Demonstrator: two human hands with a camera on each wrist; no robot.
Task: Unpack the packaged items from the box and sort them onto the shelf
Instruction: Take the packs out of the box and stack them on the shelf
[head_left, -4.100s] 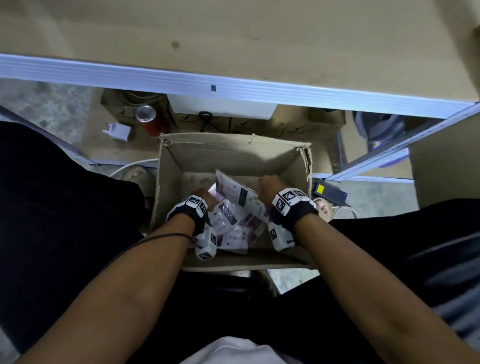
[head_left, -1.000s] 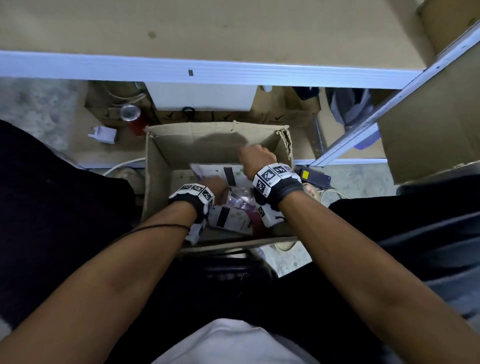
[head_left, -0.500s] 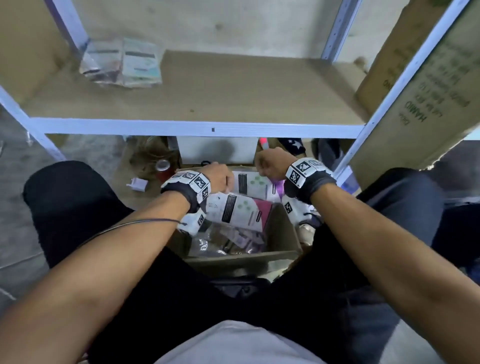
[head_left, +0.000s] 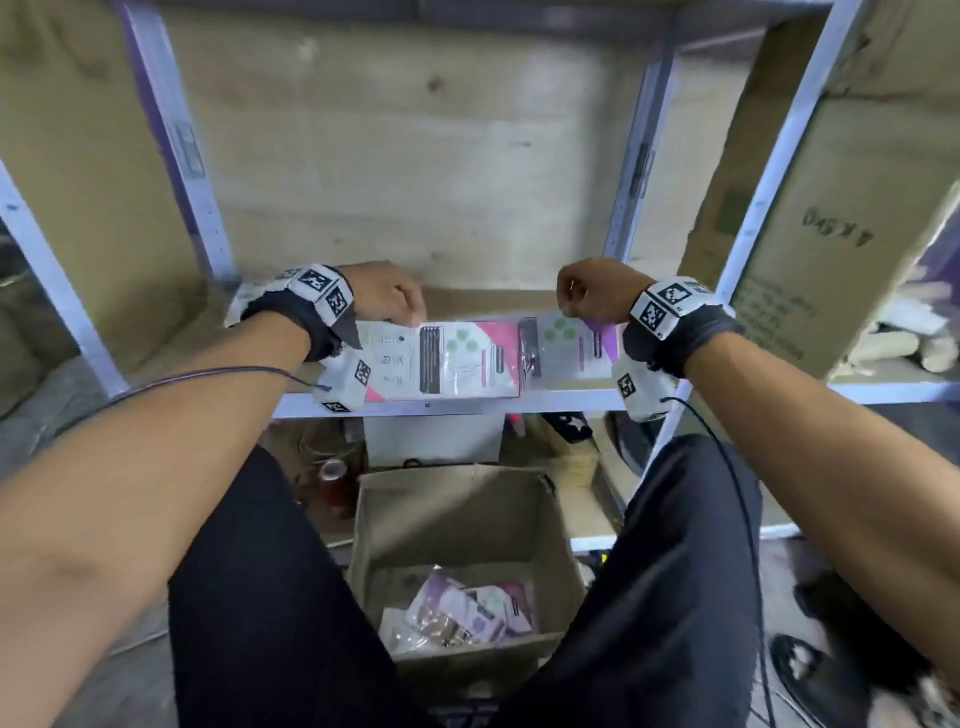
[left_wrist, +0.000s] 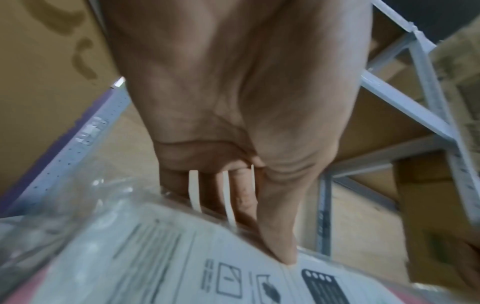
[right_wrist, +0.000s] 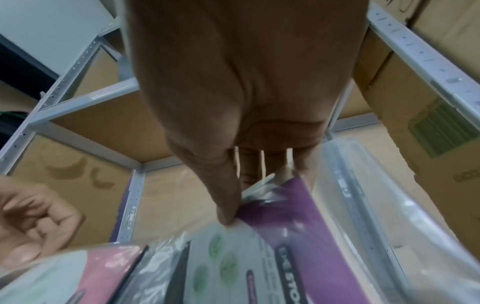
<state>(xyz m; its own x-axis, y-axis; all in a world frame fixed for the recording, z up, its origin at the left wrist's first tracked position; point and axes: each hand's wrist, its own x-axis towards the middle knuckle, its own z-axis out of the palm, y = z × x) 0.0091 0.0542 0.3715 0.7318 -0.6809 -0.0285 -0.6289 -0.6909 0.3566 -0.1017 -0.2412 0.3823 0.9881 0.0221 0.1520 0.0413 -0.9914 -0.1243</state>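
My left hand (head_left: 389, 301) pinches the top edge of a white-and-pink plastic-wrapped package (head_left: 452, 358), thumb on its printed face (left_wrist: 283, 253). My right hand (head_left: 592, 291) pinches a white-and-purple package (head_left: 576, 343) the same way, thumb on the wrapper (right_wrist: 228, 214). Both packages hang side by side just above the front edge of the wooden shelf (head_left: 467, 299). Below, between my knees, the open cardboard box (head_left: 457, 525) holds several more wrapped packages (head_left: 467, 613).
White metal uprights (head_left: 631, 171) frame the shelf bay. A large brown carton (head_left: 841, 218) leans at the right. A stack of packages (head_left: 244, 304) shows behind my left wrist. A red can (head_left: 330, 480) and clutter sit under the shelf.
Both hands have risen out of the box, each with a package, up to the shelf's front edge. The head view has tilted up from the box to the shelf.
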